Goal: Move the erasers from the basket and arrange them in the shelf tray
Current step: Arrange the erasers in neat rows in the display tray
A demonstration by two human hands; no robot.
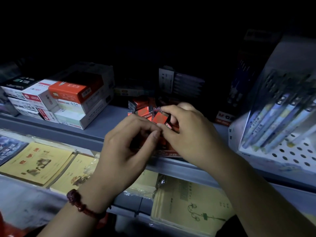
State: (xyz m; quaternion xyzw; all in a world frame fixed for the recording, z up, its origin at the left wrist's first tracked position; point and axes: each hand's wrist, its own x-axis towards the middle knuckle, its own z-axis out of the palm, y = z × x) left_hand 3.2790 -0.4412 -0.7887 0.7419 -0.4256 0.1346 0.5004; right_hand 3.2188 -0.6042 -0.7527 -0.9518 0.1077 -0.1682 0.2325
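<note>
Several small red-wrapped erasers (142, 106) lie in a red shelf tray (171, 153) on the grey shelf, mostly hidden behind my hands. My right hand (189, 134) hovers over the tray and pinches one red eraser (160, 118) between thumb and fingers. My left hand (126, 151), with a red bead bracelet on the wrist, is just left of it, its thumb and fingertips curled together and meeting the right thumb below that eraser. What the left fingers grip is too dark to tell. No basket is in view.
Stacked red and white pen boxes (68, 98) stand on the grey shelf (95, 132) to the left. A clear rack of pens (280, 120) stands to the right, dark boxes behind. Yellow notebooks (35, 163) lie on the lower shelf.
</note>
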